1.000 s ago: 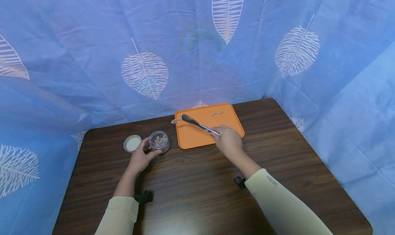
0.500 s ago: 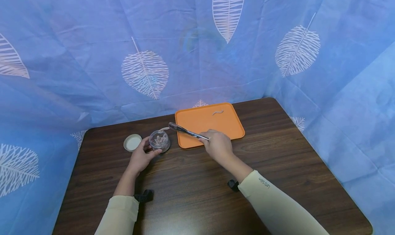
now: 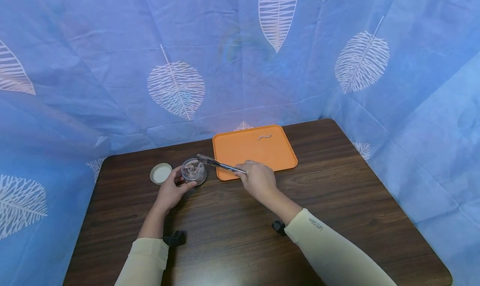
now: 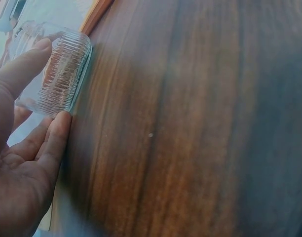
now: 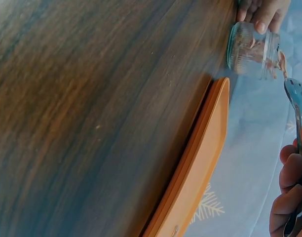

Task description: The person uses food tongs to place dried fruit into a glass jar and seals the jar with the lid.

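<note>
My left hand (image 3: 170, 193) holds a small clear ribbed jar (image 3: 199, 179) between thumb and fingers, and the jar stands on the table. Several pale brownish, worm-like pieces (image 3: 192, 169) lie inside it. My right hand (image 3: 258, 179) grips metal tongs (image 3: 221, 165), whose tips reach the jar's rim from the right. In the right wrist view, one wavy strip (image 5: 282, 63) hangs from the tongs' tips (image 5: 295, 91) at the jar's mouth. Another thin wavy strip (image 3: 264, 136) lies at the far side of the orange tray (image 3: 243, 150).
Left of the jar, close to my left fingers, lies a round lid (image 3: 161, 174) with a pale inside. The dark wooden table (image 3: 225, 227) ends at the back against a blue curtain (image 3: 225, 81) with white leaf prints.
My right hand has moved left and nearer with the tongs, carrying the pinched strip from over the tray's left edge to the jar's mouth. My left hand and the jar have stayed put.
</note>
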Demonstrator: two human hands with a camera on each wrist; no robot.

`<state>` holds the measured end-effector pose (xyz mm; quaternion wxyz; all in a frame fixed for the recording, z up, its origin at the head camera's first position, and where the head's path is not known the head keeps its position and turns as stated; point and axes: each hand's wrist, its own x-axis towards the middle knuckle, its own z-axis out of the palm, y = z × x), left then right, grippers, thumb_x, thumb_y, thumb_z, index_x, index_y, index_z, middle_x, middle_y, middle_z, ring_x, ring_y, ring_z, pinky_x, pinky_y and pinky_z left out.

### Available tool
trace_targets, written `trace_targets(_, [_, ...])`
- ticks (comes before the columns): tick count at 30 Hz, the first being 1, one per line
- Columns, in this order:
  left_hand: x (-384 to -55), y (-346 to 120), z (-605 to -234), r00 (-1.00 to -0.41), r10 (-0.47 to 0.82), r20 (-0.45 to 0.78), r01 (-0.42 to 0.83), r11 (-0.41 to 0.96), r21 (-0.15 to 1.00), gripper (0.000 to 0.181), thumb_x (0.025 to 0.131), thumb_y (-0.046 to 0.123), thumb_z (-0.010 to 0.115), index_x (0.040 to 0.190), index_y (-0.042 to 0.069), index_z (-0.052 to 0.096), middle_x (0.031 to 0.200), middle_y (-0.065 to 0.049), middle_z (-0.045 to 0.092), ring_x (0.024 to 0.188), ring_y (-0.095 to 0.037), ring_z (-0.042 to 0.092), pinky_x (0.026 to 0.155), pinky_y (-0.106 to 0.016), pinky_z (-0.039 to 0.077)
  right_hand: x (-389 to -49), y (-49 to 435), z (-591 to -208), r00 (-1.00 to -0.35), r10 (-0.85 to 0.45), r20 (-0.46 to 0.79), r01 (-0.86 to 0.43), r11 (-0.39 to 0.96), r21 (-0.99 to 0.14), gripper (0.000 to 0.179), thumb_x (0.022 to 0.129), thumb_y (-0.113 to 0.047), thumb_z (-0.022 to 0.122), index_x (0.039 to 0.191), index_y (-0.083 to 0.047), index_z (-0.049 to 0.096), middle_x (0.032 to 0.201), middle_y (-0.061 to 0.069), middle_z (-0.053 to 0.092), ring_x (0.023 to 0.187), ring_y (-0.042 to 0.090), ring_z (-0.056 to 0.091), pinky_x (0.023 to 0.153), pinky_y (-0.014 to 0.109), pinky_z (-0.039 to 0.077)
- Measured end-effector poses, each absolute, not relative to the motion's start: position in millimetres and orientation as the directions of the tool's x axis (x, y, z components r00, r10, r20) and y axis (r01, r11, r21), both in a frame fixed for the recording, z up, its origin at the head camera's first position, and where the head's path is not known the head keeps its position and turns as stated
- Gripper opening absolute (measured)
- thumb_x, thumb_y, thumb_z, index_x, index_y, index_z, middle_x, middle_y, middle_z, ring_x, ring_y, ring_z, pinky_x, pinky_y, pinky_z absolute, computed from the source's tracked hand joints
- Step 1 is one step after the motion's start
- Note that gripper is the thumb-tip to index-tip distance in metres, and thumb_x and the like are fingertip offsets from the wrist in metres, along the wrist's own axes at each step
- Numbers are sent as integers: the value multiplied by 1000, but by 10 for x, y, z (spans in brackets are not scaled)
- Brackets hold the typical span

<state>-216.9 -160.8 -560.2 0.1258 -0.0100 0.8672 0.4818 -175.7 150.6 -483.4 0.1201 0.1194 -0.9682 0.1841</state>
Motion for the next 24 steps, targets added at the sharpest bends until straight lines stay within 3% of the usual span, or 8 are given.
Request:
trace_targets(12, [-2175,-1591,-5616,-970,92,-225,-144,525,839,93,98,45,82,172,22,30,167,-16,48,153,-39,48,121,-56,50,-1726,1465,-4854,-935,-226,274,-317,879,-356,29,101,-41,77,124,-25,84,91,-6,76,59,4,48,48,21,37])
trace_targets(24, [-2168,-1594,-5612,-967,91,-236,-157,518,841,92,99,45,81,172,23,29,168,-16,46,154,-38,47,121,-56,49,-1742,1505,-4896,-951,-184,247,-272,878,-393,42,99,-44,79,132,-19,79,101,-2,77,60,6,51,48,22,39])
